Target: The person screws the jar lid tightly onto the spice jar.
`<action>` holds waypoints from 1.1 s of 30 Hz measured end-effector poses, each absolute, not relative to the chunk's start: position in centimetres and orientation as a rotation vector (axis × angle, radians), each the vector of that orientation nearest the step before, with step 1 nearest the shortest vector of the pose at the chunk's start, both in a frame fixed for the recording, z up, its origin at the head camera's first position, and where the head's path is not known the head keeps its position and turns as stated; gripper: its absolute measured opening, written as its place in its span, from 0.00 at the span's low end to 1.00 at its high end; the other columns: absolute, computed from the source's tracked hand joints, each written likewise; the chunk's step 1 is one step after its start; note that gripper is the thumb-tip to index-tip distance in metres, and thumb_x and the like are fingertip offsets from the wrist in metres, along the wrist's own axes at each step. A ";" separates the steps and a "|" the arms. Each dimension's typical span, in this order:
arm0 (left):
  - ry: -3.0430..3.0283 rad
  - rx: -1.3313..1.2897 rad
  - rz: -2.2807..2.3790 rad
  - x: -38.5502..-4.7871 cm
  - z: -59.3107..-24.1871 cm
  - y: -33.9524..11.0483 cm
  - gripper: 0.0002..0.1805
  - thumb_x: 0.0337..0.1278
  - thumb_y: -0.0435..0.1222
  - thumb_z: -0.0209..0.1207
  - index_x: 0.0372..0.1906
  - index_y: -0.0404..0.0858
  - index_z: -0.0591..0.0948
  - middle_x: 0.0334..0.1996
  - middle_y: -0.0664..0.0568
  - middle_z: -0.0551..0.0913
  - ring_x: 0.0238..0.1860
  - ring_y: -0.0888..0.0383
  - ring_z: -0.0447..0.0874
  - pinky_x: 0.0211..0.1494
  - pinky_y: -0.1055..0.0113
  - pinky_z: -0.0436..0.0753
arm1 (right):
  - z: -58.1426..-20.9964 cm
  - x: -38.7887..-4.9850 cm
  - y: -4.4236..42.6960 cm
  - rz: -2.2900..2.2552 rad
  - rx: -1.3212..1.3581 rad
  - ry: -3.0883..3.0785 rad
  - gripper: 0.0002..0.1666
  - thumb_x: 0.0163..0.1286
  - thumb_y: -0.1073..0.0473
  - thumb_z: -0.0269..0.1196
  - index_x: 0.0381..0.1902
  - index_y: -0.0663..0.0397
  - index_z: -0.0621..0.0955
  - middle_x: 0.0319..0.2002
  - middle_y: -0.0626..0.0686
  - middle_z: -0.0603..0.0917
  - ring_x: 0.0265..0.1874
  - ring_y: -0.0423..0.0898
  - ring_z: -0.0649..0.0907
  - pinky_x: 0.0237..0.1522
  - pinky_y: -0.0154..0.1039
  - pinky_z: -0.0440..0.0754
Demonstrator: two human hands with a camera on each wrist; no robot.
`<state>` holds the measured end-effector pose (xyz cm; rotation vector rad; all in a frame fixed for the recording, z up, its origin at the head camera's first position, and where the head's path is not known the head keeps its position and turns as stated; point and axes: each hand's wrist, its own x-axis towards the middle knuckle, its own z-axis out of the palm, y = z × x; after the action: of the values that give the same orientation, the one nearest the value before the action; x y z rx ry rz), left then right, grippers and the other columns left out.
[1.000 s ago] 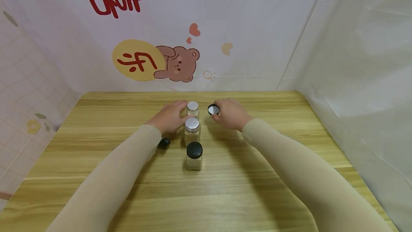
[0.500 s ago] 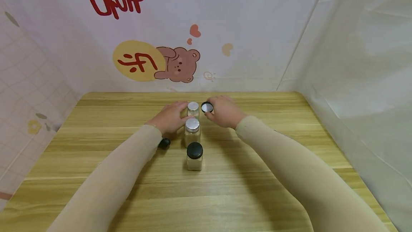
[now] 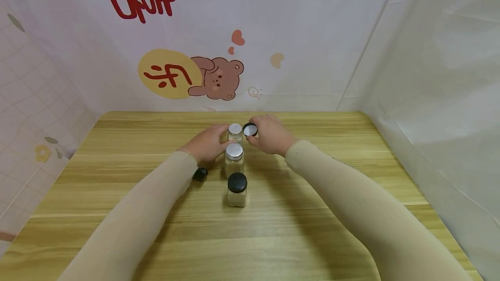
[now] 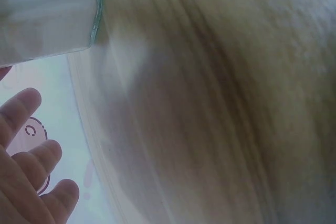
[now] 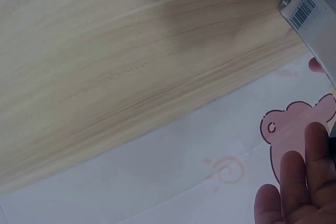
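Observation:
The farthest glass jar [image 3: 235, 138], with a silver top, stands upright in the head view. My left hand [image 3: 208, 143] grips it from the left, thumb in front and fingers behind. Its clear base corner [image 4: 79, 19] fills the upper left of the left wrist view. Just right of that jar's top, my right hand [image 3: 271, 135] pinches a round black lid [image 3: 250, 130], its pale inner face towards me. The right wrist view shows several right fingers [image 5: 294, 182] extended and a barcode on the jar [image 5: 312, 17].
A second silver-topped jar [image 3: 234, 161] stands nearer, before the left thumb. Closer still is a jar with a black lid [image 3: 237, 190]. A small black object [image 3: 201, 174] lies partly behind the left sleeve. White printed curtains [image 3: 304, 47] border the wooden table [image 3: 250, 246].
My right hand has moved left with the black lid, bringing it close beside the farthest jar's top. The left hand and the jars have stayed in place.

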<state>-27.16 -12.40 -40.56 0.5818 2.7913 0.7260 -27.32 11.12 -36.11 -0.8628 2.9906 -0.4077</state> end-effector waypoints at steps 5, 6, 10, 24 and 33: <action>2.791 0.594 0.751 -27.2 -40.6 -12.3 0.36 0.77 0.59 0.55 0.81 0.51 0.64 0.81 0.49 0.65 0.83 0.46 0.59 0.85 0.45 0.59 | -35.9 -27.5 11.1 -0.536 -0.828 2.951 0.22 0.71 0.51 0.70 0.55 0.60 0.82 0.47 0.53 0.89 0.50 0.54 0.85 0.60 0.49 0.81; 2.790 0.592 0.752 -27.2 -40.6 -12.4 0.36 0.77 0.59 0.55 0.81 0.51 0.64 0.81 0.49 0.65 0.83 0.45 0.59 0.85 0.45 0.59 | -35.9 -27.5 11.1 -0.566 -0.825 2.939 0.22 0.71 0.51 0.70 0.55 0.60 0.82 0.47 0.54 0.89 0.50 0.55 0.85 0.60 0.49 0.82; 2.789 0.589 0.746 -27.2 -40.7 -12.4 0.37 0.77 0.59 0.55 0.82 0.52 0.64 0.81 0.49 0.65 0.83 0.45 0.58 0.85 0.44 0.59 | -36.0 -27.7 11.1 -0.681 -0.808 2.887 0.22 0.71 0.54 0.70 0.56 0.63 0.82 0.49 0.57 0.88 0.49 0.53 0.86 0.58 0.47 0.83; 2.789 0.539 0.688 -27.3 -40.7 -12.3 0.43 0.76 0.59 0.54 0.85 0.45 0.58 0.83 0.47 0.60 0.85 0.44 0.54 0.86 0.44 0.56 | -35.8 -28.0 10.7 -0.914 -0.706 2.771 0.21 0.72 0.53 0.71 0.56 0.58 0.80 0.56 0.57 0.87 0.60 0.53 0.84 0.65 0.49 0.81; 2.793 0.563 0.686 -27.4 -40.7 -12.3 0.42 0.77 0.58 0.54 0.85 0.44 0.57 0.83 0.46 0.60 0.85 0.44 0.54 0.86 0.45 0.56 | -36.2 -28.2 10.2 -0.984 -0.673 2.708 0.27 0.74 0.52 0.69 0.64 0.61 0.77 0.58 0.58 0.86 0.64 0.54 0.83 0.72 0.52 0.77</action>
<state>-27.37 -12.32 -40.74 0.5630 2.7925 0.6859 -28.23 10.16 -36.18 -0.6732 2.7082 -0.9838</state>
